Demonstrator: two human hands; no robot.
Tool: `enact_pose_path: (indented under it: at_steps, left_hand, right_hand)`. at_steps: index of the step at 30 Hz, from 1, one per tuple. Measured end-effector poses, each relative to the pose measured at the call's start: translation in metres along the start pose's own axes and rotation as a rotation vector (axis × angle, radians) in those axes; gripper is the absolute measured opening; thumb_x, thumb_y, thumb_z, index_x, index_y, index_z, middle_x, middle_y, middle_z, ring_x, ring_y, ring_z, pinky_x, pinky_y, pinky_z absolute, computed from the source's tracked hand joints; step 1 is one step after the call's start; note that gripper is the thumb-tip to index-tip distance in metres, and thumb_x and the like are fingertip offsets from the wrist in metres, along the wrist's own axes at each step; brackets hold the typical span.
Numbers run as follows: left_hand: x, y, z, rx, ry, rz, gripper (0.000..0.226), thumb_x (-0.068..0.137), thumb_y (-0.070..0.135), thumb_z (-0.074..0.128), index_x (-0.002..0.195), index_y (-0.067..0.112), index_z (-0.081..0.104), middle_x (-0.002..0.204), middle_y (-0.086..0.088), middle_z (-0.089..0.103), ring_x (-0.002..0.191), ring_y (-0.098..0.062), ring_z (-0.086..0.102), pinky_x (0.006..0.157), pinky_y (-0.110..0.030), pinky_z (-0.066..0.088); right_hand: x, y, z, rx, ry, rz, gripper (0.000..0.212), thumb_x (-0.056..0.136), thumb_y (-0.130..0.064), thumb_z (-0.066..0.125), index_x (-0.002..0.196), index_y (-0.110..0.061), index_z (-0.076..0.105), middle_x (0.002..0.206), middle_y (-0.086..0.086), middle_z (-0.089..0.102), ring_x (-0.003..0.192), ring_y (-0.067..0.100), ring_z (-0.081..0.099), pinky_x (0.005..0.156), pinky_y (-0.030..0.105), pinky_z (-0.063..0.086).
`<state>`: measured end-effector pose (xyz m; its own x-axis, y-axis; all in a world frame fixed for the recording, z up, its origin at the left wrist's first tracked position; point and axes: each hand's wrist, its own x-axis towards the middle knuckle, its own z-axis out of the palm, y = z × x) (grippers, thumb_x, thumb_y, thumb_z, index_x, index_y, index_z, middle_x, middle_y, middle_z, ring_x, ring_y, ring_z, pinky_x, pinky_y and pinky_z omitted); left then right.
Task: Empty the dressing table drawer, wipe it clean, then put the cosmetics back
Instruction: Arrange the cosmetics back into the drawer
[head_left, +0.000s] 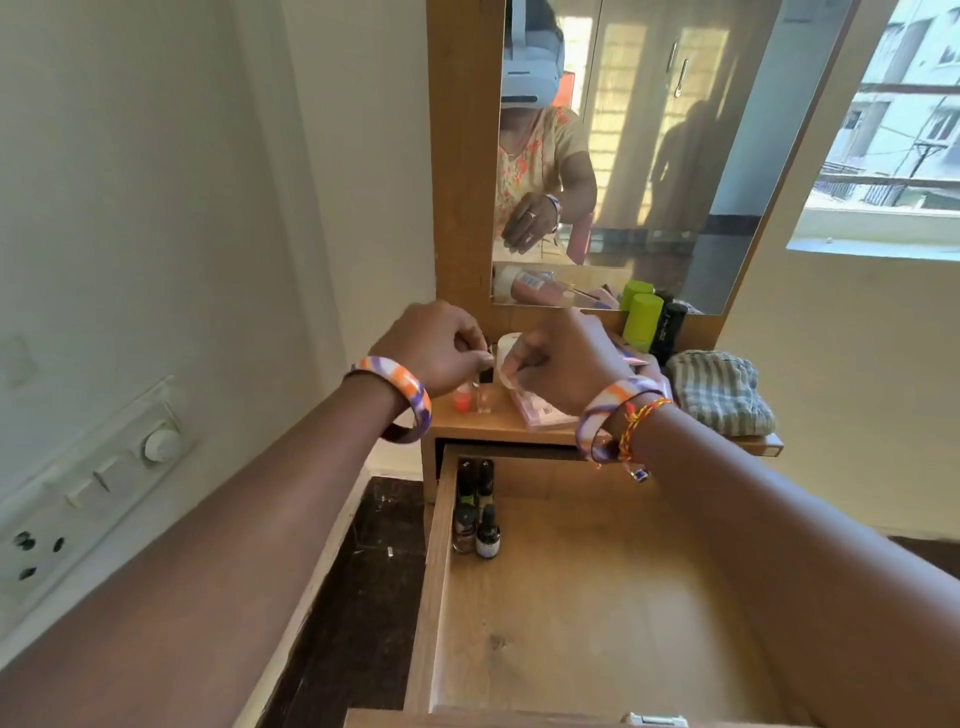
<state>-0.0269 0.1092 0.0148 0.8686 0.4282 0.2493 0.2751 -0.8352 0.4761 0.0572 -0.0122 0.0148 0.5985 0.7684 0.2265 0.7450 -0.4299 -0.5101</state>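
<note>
The wooden drawer (597, 613) is pulled out below the dressing table top (493, 426). Several dark nail polish bottles (475, 519) stand in its back left corner; the rest of its floor is bare. Over the table top, my left hand (436, 348) pinches the top of a small dark bottle (487, 374). Beside it, my right hand (561, 358) curls its fingers round a white container (506, 358). An orange nail polish bottle (461, 401) and a clear one (483, 401) stand just under my left hand. A pink box (540, 414) lies partly hidden beneath my right wrist.
A lime green can (643, 321) and a black can (669, 328) stand at the back of the top by the mirror (675, 156). A folded striped cloth (722, 392) lies at its right end. A wall with a switch panel (98, 478) is on the left.
</note>
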Motion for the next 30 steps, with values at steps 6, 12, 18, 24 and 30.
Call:
enact_pose_path:
  at_steps: [6,12,18,24,30]
  left_hand:
    - [0.060,0.004,-0.011,0.094,0.147,-0.185,0.015,0.085,0.012,0.062,0.098,0.007,0.069,0.102,-0.013,0.066,0.095,-0.028,0.062,0.074,-0.026,0.041]
    - [0.092,0.011,-0.006,0.377,-0.177,-0.246,0.020,0.092,0.010,0.047,0.107,0.005,0.060,0.115,-0.018,0.061,0.109,-0.033,0.057,0.089,-0.036,0.046]
    - [0.081,0.031,-0.006,0.840,-0.465,-0.214,0.010,0.093,0.005,0.043,0.085,0.007,0.046,0.095,-0.006,0.045,0.090,-0.022,0.043,0.080,-0.027,0.042]
    - [0.082,0.034,0.005,0.983,-0.553,-0.181,0.020,0.093,0.006,0.043,0.077,0.004,0.054,0.102,-0.011,0.044,0.098,-0.027,0.050,0.078,-0.026,0.044]
    - [0.092,0.028,-0.009,0.809,-0.403,-0.236,0.028,0.095,0.014,0.045,0.120,0.005,0.051,0.112,-0.008,0.051,0.109,-0.027,0.054,0.084,-0.025,0.044]
  right_hand:
    - [0.058,-0.003,-0.001,-0.160,0.141,-0.071,0.020,0.084,-0.003,0.056,0.095,-0.004,0.073,0.097,0.011,0.071,0.083,0.017,0.059,0.071,0.022,0.044]
    - [0.092,0.007,0.027,-0.197,0.046,-0.032,0.019,0.085,-0.012,0.061,0.099,-0.003,0.068,0.091,0.011,0.066,0.089,0.025,0.063,0.067,0.024,0.041]
    - [0.098,0.021,0.037,-0.124,0.048,-0.033,0.027,0.077,-0.010,0.072,0.103,-0.004,0.069,0.102,0.013,0.070,0.096,0.026,0.065,0.078,0.023,0.044]
    - [0.100,0.027,0.038,-0.044,0.041,-0.020,0.025,0.077,-0.007,0.072,0.102,-0.003,0.070,0.102,0.013,0.070,0.097,0.024,0.065,0.085,0.026,0.049]
    - [0.088,0.028,0.023,0.085,0.234,0.014,0.021,0.080,-0.007,0.068,0.101,-0.005,0.072,0.100,0.007,0.070,0.090,0.017,0.062,0.075,0.020,0.044]
